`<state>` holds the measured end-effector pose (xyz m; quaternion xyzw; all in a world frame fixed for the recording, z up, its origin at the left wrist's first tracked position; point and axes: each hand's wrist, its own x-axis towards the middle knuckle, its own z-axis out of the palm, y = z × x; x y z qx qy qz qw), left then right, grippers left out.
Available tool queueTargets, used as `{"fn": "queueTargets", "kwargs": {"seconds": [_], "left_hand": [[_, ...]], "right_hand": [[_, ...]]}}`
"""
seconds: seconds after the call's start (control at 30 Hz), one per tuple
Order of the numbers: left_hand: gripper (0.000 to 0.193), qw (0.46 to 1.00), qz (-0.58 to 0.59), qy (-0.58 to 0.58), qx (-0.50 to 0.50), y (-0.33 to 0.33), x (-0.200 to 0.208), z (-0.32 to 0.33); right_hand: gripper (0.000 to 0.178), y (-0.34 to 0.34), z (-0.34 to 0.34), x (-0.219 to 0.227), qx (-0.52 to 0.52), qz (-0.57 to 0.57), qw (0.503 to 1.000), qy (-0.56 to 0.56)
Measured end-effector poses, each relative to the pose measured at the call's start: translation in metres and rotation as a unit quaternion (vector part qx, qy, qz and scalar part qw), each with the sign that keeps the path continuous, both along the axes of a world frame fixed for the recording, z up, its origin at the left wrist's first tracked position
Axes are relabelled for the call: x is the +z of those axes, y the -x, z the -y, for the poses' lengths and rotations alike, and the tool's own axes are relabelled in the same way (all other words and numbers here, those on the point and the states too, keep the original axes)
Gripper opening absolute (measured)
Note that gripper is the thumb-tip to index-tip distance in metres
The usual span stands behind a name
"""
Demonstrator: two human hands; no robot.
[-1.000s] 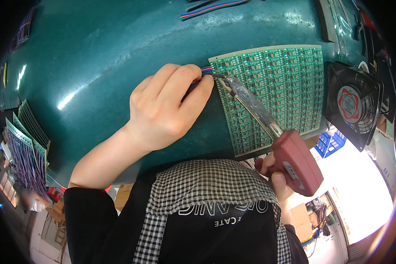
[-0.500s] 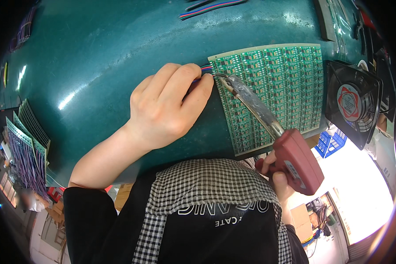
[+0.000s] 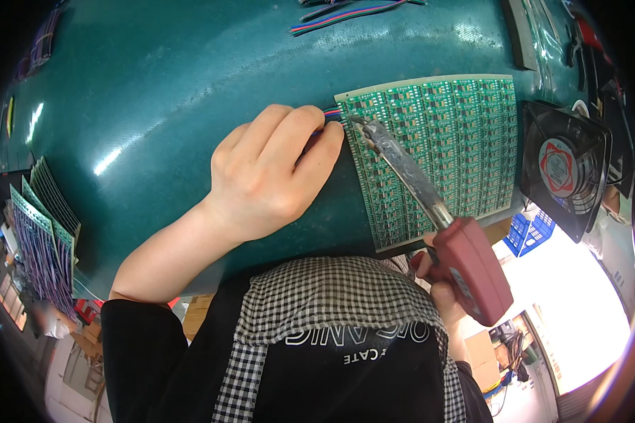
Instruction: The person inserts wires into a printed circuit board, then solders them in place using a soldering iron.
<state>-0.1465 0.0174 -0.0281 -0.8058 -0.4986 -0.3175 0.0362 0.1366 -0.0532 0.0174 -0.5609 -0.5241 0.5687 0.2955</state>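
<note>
The counter [image 3: 148,84] has a dark green top, kinda shiny, with a bright streak of glare [image 3: 107,161] over on the left. Off its lower right edge there's a blue plastic basket [image 3: 529,231], plus a totally blown-out white patch [image 3: 578,296], can't tell if that's floor or wall. Cardboard box [image 3: 482,356] down below that, more cardboard [image 3: 88,344] lower left.

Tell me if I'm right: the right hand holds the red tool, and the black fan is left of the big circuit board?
Not quite: the head view shows the black fan right of the big circuit board. The right hand does hold the red tool.
</note>
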Motion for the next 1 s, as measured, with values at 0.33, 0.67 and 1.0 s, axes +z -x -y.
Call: {"fn": "queueTargets", "kwargs": {"seconds": [0.33, 0.67, 1.0], "left_hand": [[0.026, 1.000, 0.016, 0.014, 0.007, -0.004, 0.001, 0.001], [0.020, 0.999, -0.029, -0.030, 0.013, 0.002, -0.010, 0.003], [0.018, 0.999, -0.033, -0.035, -0.002, 0.004, -0.005, 0.001]], "right_hand": [[0.060, -0.015, -0.001, 0.019, 0.080, 0.144, 0.986, -0.027], [0.047, -0.004, 0.002, 0.057, 0.028, 0.003, 0.999, 0.044], [0.062, 0.034, 0.002, 0.005, -0.089, -0.061, 0.994, 0.002]]}}
